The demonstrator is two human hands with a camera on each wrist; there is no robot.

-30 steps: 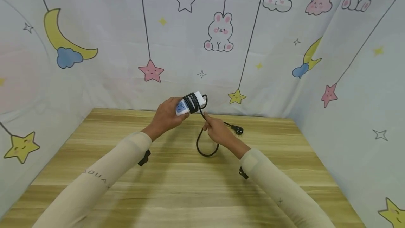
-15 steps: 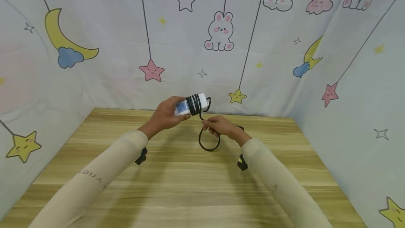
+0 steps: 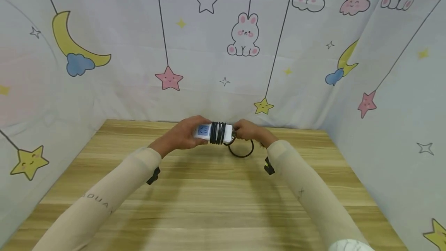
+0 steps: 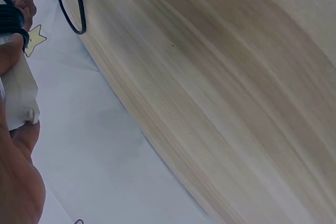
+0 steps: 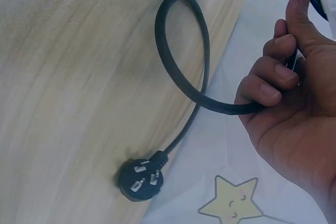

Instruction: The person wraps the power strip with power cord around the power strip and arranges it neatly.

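From my end of the feed, both forearms reach in from the lower corners of the head view, angled inward so that the hands nearly meet by the table's far edge. My left hand (image 3: pixel 184 133) grips one end of the white power strip (image 3: pixel 204 131), fingers over its far side and thumb along the near side, beside the blue socket face. The strip lies roughly level between the two hands, with the black cord (image 3: pixel 218 133) wound round its right half in several close turns. At its right end I have the right hand (image 3: pixel 249 130) on the cord; the right wrist view shows the fingers curled round it in a narrow hold, the thumb stretched out along it towards the strip. Below that hand the cord makes a loose loop and runs to a three-pin plug (image 5: pixel 140 179); I can't tell whether the plug touches the wood-grain tabletop (image 3: pixel 209 196). Pale sleeves cover both arms to the wrist, the left sleeve (image 3: pixel 101 196) lettered, and behind everything hangs a white backdrop (image 3: pixel 136 100) printed with stars and rabbits.
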